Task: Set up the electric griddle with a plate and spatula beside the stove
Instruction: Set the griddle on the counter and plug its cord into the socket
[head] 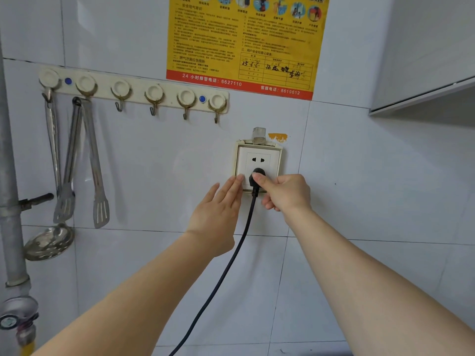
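A white wall socket (pixel 257 160) sits on the tiled wall at the centre. A black plug (pixel 256 177) is in its lower outlet, and its black cord (pixel 231 260) hangs down and to the left, out of the frame's bottom. My right hand (pixel 285 192) pinches the plug with thumb and fingers. My left hand (pixel 218 211) lies flat with fingers together, fingertips pressing the socket's lower left edge. The griddle and the plate are out of view.
A hook rail (pixel 133 89) on the left holds metal tongs (pixel 84 163) and a slotted ladle (pixel 50 240). A grey gas pipe (pixel 10 201) with a valve runs down the far left. A yellow notice (pixel 244 44) hangs above; a white cabinet (pixel 424 60) is at upper right.
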A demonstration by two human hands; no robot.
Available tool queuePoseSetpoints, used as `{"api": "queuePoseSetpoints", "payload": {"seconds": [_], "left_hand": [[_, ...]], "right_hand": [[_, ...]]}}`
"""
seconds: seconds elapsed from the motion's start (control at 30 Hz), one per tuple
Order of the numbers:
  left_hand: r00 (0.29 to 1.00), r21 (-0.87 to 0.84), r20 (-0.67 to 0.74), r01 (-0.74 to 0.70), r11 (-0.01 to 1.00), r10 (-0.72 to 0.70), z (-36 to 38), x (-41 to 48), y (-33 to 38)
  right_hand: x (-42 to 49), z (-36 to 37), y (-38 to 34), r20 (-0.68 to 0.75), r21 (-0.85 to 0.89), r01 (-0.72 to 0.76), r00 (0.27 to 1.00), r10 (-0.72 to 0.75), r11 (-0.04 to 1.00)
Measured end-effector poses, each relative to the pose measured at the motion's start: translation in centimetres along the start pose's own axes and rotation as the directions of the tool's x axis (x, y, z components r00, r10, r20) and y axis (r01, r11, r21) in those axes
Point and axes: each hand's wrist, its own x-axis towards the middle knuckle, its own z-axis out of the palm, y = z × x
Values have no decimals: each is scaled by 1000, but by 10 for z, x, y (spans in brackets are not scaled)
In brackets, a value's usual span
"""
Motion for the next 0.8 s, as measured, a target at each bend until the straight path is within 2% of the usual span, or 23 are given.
{"api": "queuePoseSetpoints", "payload": {"seconds": [0.2,0.37,0.53,0.6,0.8], "left_hand": [[996,21,-83,-7,1000,9,6,0,-1],[987,-10,-158,-9,1000,7,14,0,2],[982,-43,-186,9,999,-17,15,3,8],[981,-49,-192,15,999,-24,17,3,9],[991,-48,-134,-9,999,2,16,1,2]], "right_hand": [[1,-3,-4,1,-92,1,1000,-1,996],[-5,6,3,-103,-182,25,994,-44,983],[-1,5,2,-99,-258,32,993,-60,966],[-1,7,2,-96,-244,29,994,-54,969],[0,6,-5,79,-79,-15,997,21,997]]}}
